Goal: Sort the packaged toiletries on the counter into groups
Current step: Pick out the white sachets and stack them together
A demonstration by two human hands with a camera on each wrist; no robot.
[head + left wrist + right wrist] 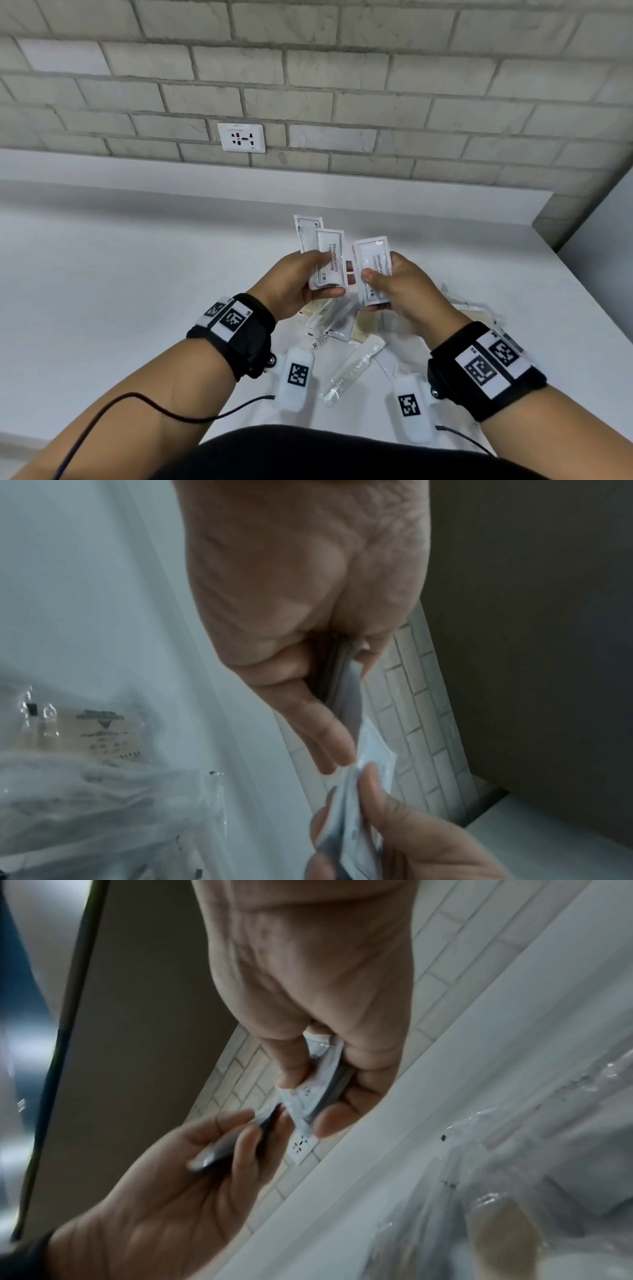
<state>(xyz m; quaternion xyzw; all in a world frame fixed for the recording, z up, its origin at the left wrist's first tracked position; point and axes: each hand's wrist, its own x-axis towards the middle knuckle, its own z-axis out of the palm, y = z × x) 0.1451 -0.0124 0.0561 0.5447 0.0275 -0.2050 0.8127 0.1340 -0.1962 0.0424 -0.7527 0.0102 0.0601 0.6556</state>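
Note:
My left hand (308, 274) pinches white shampoo sachets (330, 253) fanned upward above the counter; the front one reads "shampoo with conditioner". My right hand (383, 284) pinches more of the same sachets (373, 260), thumb on top. The two bundles sit side by side, almost touching. In the left wrist view the left hand (329, 723) holds its sachets (352, 696) edge-on. In the right wrist view the right hand (315, 1085) grips its sachets (318, 1085). Below both hands lies a heap of clear-wrapped toiletries (342, 329), including a wrapped comb (352, 370).
The white counter (137, 274) runs back to a low ledge under a grey brick wall with a socket (241, 137). Its right edge (582, 291) slants down toward me. Wrist-camera cables trail over the near edge.

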